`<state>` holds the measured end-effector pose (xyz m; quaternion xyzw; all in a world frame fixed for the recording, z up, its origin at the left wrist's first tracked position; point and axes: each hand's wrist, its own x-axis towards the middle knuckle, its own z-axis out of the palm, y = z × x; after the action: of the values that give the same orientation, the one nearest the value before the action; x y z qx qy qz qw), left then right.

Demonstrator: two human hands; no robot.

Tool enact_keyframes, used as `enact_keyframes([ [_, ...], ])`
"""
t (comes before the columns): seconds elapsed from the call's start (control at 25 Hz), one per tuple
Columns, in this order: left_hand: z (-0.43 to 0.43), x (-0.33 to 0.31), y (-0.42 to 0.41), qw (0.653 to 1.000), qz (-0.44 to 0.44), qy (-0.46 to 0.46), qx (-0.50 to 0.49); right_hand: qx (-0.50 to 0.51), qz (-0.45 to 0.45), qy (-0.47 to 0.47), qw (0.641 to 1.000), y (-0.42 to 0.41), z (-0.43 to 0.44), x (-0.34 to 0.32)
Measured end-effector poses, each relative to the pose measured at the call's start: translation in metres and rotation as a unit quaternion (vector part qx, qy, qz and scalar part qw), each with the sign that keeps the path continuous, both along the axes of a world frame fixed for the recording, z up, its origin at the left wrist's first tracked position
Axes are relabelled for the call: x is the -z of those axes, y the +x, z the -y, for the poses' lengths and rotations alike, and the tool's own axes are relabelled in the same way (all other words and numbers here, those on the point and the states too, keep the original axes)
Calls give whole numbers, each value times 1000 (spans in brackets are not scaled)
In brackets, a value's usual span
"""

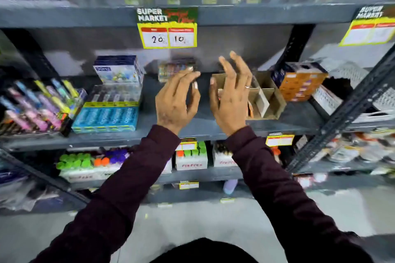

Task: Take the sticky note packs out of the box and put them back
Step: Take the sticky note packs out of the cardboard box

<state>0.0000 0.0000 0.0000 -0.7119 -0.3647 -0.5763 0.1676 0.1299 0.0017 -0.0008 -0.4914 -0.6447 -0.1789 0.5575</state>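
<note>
Grey shop shelf (213, 128), mid-frame: left hand (175, 102) and right hand (229, 100) hover empty, fingers spread, beside the brown cardboard box (269, 100).

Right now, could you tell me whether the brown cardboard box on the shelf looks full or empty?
Mostly empty: the cardboard box shows bare dividers and compartments, though the right hand hides its left part.

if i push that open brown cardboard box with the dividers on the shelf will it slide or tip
The cardboard box looks thin-walled and mostly empty, so probably light; it would likely slide on the smooth grey shelf. Its low, wide shape suggests little tipping risk. The thin dividers may flex if squeezed. Neither the left hand nor the right hand holds anything.
</note>
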Motion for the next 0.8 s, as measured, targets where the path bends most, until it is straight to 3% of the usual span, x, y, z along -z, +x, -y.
enact_keyframes([
  [0.12,-23,29,8,987,-67,-128,-74,44,41,-114,992,20,-14,39],
  [0.24,-44,67,10,932,-198,-281,-117,125,109,-299,940,49,-30,86],
  [0.32,-51,83,6,894,-241,-348,-150,152,108,-382,905,70,-39,104],
  [0.44,-58,98,4,870,-267,-382,-162,123,62,-493,859,91,-51,114],
  [0.56,-64,101,1,865,-278,-390,-147,89,29,-516,851,96,-64,113],
  [0.8,-72,106,-16,867,-272,-395,-136,81,-29,-476,875,86,-76,119],
])
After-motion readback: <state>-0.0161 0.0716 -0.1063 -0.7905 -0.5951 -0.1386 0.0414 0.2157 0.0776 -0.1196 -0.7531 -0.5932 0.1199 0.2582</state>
